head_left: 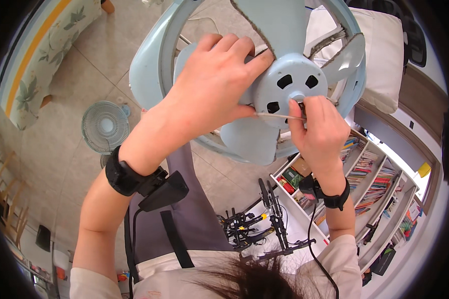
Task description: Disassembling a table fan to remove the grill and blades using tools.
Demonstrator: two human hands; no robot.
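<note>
A large light-blue fan (289,19) faces me, with broad blades edged in grey dust and a round hub (297,65) pierced by dark slots. My left hand (214,82) lies across a blade beside the hub, its fingers curled over it and its thumb underneath. Close to the hub's centre, my right hand (325,127) is closed in a pinch around a small dark piece that its fingers mostly cover. A thin pale strand or rod (277,116) runs from near my left thumb to my right fingers; which hand holds it is unclear.
A smaller round fan (106,125) stands on the tiled floor at left. A bookshelf (379,167) fills the lower right, with a bicycle (274,214) near it. Behind the blue fan is a white cushioned seat (384,55). A flower-patterned cloth (40,65) hangs at upper left.
</note>
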